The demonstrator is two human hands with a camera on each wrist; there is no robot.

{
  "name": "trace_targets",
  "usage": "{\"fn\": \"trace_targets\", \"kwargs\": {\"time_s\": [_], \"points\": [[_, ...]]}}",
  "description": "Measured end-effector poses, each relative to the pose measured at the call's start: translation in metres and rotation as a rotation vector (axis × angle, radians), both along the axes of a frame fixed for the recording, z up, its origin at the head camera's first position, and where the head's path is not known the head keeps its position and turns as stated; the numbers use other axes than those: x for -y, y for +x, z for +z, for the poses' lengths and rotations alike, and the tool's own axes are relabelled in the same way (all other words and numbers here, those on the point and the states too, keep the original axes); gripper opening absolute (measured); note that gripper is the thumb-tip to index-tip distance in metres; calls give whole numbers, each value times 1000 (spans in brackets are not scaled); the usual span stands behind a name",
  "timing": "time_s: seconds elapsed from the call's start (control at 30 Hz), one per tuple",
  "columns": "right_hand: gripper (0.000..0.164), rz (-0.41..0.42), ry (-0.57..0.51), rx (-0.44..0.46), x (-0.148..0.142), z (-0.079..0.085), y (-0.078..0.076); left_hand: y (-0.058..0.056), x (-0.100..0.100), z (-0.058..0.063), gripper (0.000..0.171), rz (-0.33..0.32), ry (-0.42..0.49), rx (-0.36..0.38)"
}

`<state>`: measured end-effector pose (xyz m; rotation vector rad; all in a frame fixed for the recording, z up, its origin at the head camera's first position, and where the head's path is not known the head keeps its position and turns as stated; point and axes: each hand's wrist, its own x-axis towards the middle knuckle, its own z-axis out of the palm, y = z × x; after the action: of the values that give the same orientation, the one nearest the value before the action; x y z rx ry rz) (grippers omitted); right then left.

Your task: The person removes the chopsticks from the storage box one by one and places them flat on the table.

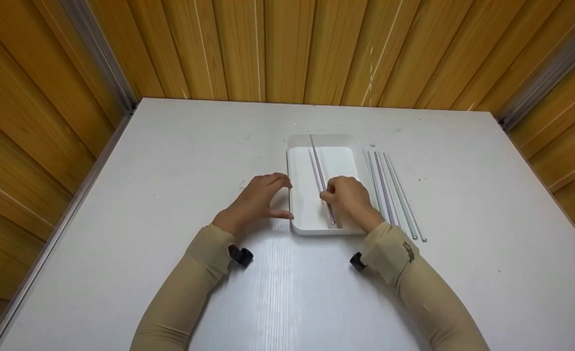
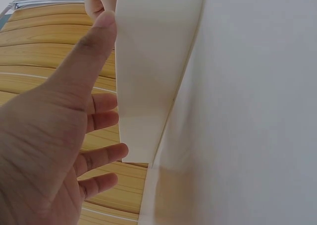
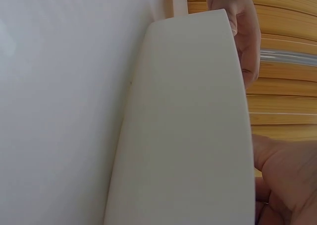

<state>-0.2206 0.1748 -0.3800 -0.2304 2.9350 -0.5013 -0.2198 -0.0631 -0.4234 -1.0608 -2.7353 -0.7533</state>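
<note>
A white rectangular tray [image 1: 319, 232] lies on the table. Inside it a thin purplish metallic rod [image 1: 316, 158] slants from the far rim toward the near end. My right hand [image 1: 351, 197] is over the tray with curled fingers, pinching the rod near its lower half; in the right wrist view the tray wall [image 3: 188, 111] hides the fingertips and the rod. At the tray's left side my left hand [image 1: 260, 197] has thumb and fingers spread apart, fingertips touching the rim. The left wrist view shows those fingers [image 2: 101, 155] fairly straight beside the tray wall [image 2: 148, 76].
Several similar thin rods [image 1: 404, 197], greenish, purple and silvery, lie side by side just right of the tray. The white table [image 1: 180, 146] has small specks on it. Wood-patterned panels [image 1: 287, 48] stand behind and at both sides.
</note>
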Motion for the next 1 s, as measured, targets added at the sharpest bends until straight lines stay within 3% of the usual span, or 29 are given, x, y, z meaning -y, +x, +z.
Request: {"fn": "trace_targets", "kwargs": {"time_s": [0.63,1.0], "points": [[17,-2,-39,-51,-23,-2,-3,1,1,1,68,4,10,-5],[18,-23,-30,-19,-38,0,-4,0,0,-1,68,-6,11,9]]}}
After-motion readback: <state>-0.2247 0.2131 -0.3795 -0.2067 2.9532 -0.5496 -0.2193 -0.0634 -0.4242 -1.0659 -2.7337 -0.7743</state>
